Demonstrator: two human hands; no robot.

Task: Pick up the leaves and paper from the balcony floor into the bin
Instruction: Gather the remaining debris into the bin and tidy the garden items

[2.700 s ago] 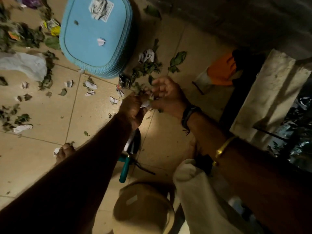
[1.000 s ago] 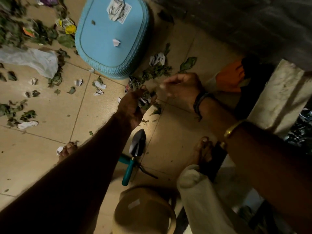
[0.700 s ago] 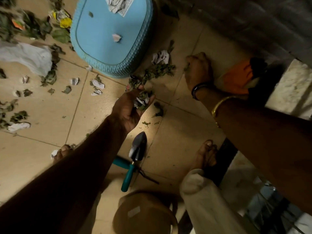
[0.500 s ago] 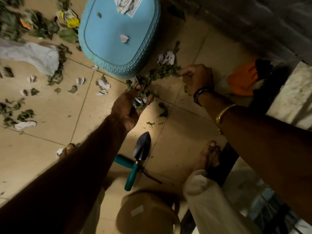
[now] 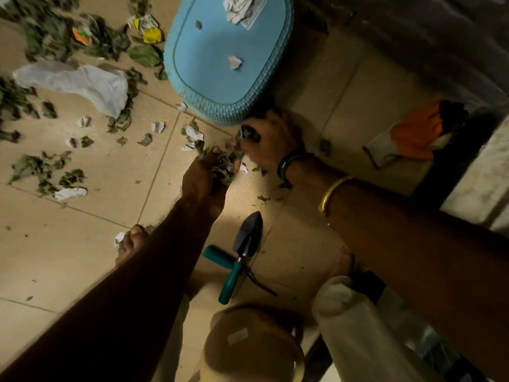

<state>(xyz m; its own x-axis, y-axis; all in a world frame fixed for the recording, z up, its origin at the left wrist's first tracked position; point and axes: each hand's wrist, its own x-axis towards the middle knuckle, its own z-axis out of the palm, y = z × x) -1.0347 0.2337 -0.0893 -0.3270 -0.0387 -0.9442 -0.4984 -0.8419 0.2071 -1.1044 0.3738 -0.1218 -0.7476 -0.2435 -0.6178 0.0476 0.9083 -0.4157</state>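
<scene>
Cupping a clump of leaves and paper (image 5: 223,166) in the left hand (image 5: 209,177), centre frame, palm up, fingers curled round the load. Pinching a small scrap (image 5: 249,133) with the right hand (image 5: 271,142), just up and right of the left, fingers bent tight on it; leaf or paper, not telling in this dim light. Spotting the bin (image 5: 220,113) straight up-frame from both hands, upper centre, long axis running up the picture, open mouth facing the camera, a few bits of paper and one leaf already lying inside. Judging the right hand the nearer, knuckles right beside the blue wall, touching or not impossible to call. Reckoning on a short lift up and over the rim for both loads. Noting plenty left on the floor (image 5: 82,244): loose leaves (image 5: 41,169) at middle left, paper scraps (image 5: 159,127) left of the hands, more litter (image 5: 55,37) heaped in the upper left corner.
</scene>
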